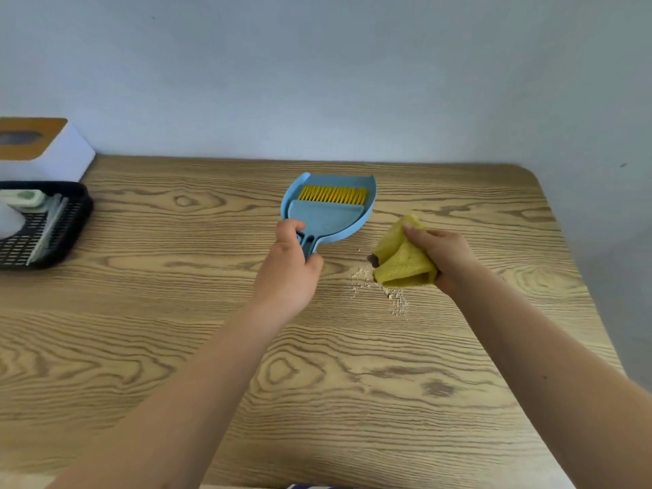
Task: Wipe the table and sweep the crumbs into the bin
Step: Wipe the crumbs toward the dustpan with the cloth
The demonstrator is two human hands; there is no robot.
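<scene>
Both forearms reach in from the near edge of the wooden table (pixel 352 400), bare, converging toward mid-table. Left hand (pixel 289 270) has fingers curled round the handle of the blue dustpan (pixel 356 220), which lies flat with a small brush (pixel 331 202) nested in it, yellow bristles toward the wall. Right hand (pixel 448 255) grips a bunched yellow cloth (pixel 402 262), fingers wrapped over the top fold, lower edge touching the table. Crumbs (pixel 377 287) lie in a loose scatter just beside and under the cloth's near edge, between the two hands. A dark fleck at the cloth's left tip may be a larger bit of debris or a stain; too blurred to tell. Risks as I judge them: the pan's open lip faces the wall, away from the crumbs, so a push with the cloth now would spread them across the grain rather than load them; lifting the pan fast could tip the loose brush out; a wide cloth stroke toward the right could carry crumbs off the rounded right edge, which is near. No bin in view, so the loaded pan faces a carry. Room: open board near and left of the hands; a black basket (pixel 46 227) and white tissue box (pixel 42 150) sit well apart at far left; wall closes the back.
</scene>
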